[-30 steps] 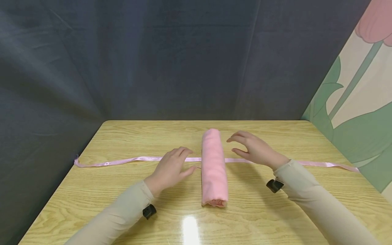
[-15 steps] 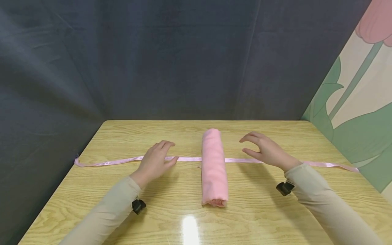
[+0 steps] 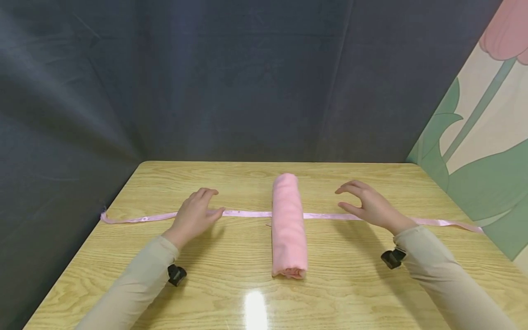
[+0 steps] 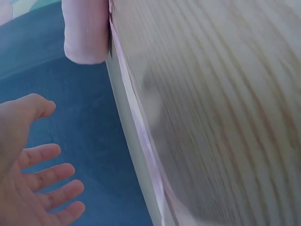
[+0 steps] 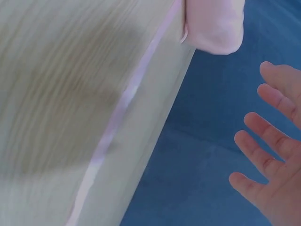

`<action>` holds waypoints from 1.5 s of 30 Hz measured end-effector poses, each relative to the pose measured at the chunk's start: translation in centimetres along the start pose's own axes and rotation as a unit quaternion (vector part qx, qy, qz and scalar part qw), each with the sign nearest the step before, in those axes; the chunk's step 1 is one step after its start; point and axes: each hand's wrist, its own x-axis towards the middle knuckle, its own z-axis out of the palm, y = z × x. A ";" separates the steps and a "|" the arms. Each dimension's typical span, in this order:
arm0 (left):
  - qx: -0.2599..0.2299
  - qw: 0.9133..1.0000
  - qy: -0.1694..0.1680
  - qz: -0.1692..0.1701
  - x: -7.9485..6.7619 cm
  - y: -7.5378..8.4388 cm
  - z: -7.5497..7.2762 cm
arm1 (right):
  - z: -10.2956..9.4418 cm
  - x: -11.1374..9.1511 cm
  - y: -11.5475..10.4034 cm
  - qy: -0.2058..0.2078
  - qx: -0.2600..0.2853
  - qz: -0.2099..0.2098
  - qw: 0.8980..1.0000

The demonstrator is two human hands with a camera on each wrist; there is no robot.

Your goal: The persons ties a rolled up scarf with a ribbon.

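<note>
A rolled pink cloth (image 3: 288,224) lies lengthwise near the middle of the table, its spiral end facing me. Beneath it a pale pink satin ribbon (image 3: 249,214) runs crosswise, stretching out to both sides. My left hand (image 3: 191,219) hovers over the ribbon's left part, fingers relaxed and holding nothing. On the other side my right hand (image 3: 373,208) hovers above the ribbon's right part, its fingers loosely bent and apart from the roll. Both wrist views show spread fingers with nothing between them; the roll (image 4: 87,33) is at the top of the left wrist view.
The wood-grain table (image 3: 231,298) has its back edge against a dark blue curtain (image 3: 247,82). A wall with a painted tulip (image 3: 491,91) borders the right side. The ribbon's left tip lies at the table's left edge and its right tip near the right edge.
Both hands have moved outward, away from the pink roll: the left hand to the left, the right hand to the right. The roll and ribbon have stayed in place.
</note>
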 end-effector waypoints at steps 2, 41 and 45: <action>0.001 1.000 -0.006 -0.007 0.0 -0.4 0.0 | -0.1 -0.4 0.5 -0.002 0.001 0.011 1.000; 0.045 0.992 -0.075 -0.095 -0.9 -5.5 0.0 | -1.0 -5.2 6.7 -0.084 -0.022 0.170 0.982; 0.052 0.990 -0.085 -0.100 -0.9 -5.7 -0.1 | -0.9 -5.5 7.0 -0.092 -0.034 0.178 0.979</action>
